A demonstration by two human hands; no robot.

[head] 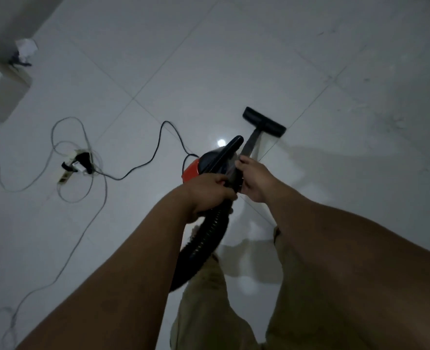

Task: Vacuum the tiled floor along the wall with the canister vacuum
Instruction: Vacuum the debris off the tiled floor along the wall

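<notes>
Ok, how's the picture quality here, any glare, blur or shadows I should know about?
Head view: dim overall; a small bright glare spot on the floor beside the vacuum; the nozzle edge and hose look motion-blurred; soft shadow right of the right hand; wide-angle bending at the edges.

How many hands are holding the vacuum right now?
2. The left hand grips the black hose where it meets the wand; the right hand holds the wand beside it.
</notes>
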